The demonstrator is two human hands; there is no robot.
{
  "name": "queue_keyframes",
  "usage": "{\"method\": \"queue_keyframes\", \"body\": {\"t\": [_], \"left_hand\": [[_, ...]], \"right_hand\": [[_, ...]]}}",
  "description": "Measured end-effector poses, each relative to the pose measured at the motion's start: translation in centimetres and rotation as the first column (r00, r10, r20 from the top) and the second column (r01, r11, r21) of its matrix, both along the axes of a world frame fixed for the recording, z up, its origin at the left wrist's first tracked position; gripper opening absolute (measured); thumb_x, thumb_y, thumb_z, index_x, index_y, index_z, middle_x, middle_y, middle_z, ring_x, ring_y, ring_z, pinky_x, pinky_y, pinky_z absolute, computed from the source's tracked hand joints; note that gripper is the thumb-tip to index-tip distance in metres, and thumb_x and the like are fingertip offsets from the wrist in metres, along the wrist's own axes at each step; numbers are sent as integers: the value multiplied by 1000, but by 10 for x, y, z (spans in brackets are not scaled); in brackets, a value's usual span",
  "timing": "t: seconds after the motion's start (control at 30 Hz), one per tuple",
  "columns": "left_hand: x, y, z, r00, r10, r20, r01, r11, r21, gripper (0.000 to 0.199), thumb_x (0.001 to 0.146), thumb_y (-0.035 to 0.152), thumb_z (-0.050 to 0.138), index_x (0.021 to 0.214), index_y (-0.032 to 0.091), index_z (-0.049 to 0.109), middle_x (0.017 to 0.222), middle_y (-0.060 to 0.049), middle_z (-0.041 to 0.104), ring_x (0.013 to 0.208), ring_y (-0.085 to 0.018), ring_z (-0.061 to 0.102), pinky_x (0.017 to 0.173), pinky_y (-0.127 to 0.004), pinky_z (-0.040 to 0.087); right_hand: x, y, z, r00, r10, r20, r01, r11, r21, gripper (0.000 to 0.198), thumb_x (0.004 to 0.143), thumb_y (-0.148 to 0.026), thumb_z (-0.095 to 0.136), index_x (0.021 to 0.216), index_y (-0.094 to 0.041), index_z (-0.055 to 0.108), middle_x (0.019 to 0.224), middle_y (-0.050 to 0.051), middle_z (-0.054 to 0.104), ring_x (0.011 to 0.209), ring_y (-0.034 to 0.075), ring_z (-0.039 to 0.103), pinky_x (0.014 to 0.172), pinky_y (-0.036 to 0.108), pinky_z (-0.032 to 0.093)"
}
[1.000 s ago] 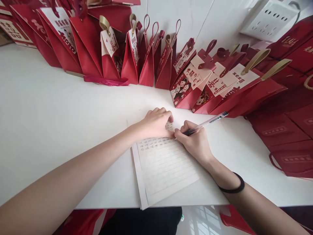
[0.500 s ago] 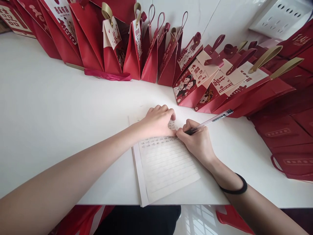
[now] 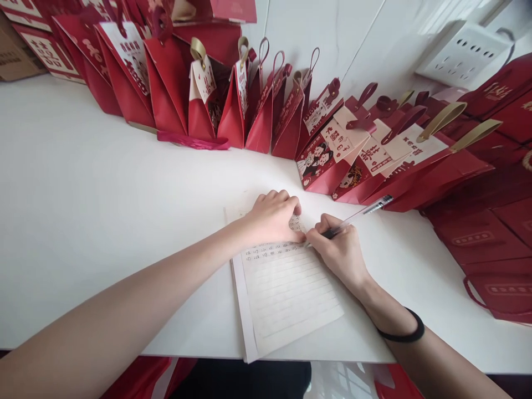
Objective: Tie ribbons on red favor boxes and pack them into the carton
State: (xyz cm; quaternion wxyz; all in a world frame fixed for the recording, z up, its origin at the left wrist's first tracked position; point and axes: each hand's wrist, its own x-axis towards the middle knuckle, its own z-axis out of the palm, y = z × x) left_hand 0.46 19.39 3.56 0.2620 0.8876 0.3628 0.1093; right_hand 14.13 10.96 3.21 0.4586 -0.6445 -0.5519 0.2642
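Note:
A lined notebook (image 3: 291,302) lies on the white table (image 3: 103,194), with rows of small handwritten numbers on its upper part and bare lines below. My left hand (image 3: 274,219) rests across the top of the page, its fingers bent and its thumb held apart from them, with no object in it. It covers part of the writing. My right hand (image 3: 341,252) grips a clear-barrelled pen (image 3: 366,209) with a dark grip. The pen's tip is at the right end of a written row, close beside my left thumb. A black band (image 3: 409,330) circles my right wrist.
Red gift bags (image 3: 170,83) with ribbon handles line the back of the table. More patterned bags (image 3: 324,155) stand close beyond my hands, and dark red boxes (image 3: 474,238) are stacked at right. A magenta ribbon (image 3: 193,140) lies by the bags. A socket strip (image 3: 465,55) is on the wall.
The whole scene sits a little lower in the picture as the head view shifted. The pen's tip now shows against the page. Both hands keep nearly the same place on the notebook.

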Motion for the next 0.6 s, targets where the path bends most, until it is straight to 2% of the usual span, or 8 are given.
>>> {"method": "queue_keyframes", "body": {"t": [0.1,0.17,0.27,0.37,0.43,0.5,0.57,0.6], "left_hand": [[-1,-2,0,1000,-6,10,6,1000,-8,44,62,50,66,94,21,55,101,-5,52,100,-27,46,88,-39,37],[-3,-4,1,1000,1,26,-1,1000,-11,44,62,49,66,94,21,56,101,-5,53,101,-27,47,88,-40,38],[-9,-1,2,993,31,115,-18,994,-110,41,60,43,71,92,19,59,103,-7,56,103,-28,49,90,-43,39],[-23,12,6,911,175,373,-2,907,-422,27,67,34,65,87,16,59,91,-6,61,88,-21,59,82,-36,47],[-38,25,11,708,440,551,-103,837,-537,21,71,32,59,84,15,58,83,-5,62,73,-16,62,68,-30,50],[-58,44,19,391,647,655,-328,763,-557,21,74,31,55,88,15,56,83,-4,61,67,-14,62,60,-27,51],[-84,68,31,131,709,693,-550,634,-544,24,77,27,51,98,16,51,89,-5,59,73,-14,62,61,-26,51],[-99,82,39,58,717,695,-632,565,-530,26,78,24,49,103,17,48,94,-7,58,80,-15,62,64,-27,51]], "right_hand": [[6,4,-4,983,-73,-170,70,997,-24,31,72,-32,57,56,-21,33,43,-7,33,38,7,27,37,19,22],[10,8,-7,984,-94,-151,93,996,-10,33,76,-44,57,63,-21,39,44,-7,39,35,8,30,35,20,25],[18,16,-9,990,-92,106,78,989,127,30,79,-50,53,76,-20,51,62,1,56,42,12,46,41,23,38],[30,19,-14,926,-71,372,-38,960,277,24,84,-41,45,85,-21,58,86,6,63,71,19,62,63,29,51],[40,20,-20,883,-9,468,-150,941,302,29,88,-33,35,94,-22,62,100,8,63,89,21,63,74,31,52],[48,20,-27,846,5,533,-198,931,305,35,88,-28,32,104,-23,63,113,8,61,98,22,61,78,32,53],[52,21,-33,842,-24,539,-189,923,336,38,88,-26,32,110,-22,63,115,9,60,99,22,62,77,30,55],[53,21,-35,849,-59,525,-164,916,367,38,88,-27,32,108,-21,63,112,9,62,96,21,63,75,28,55]]}}
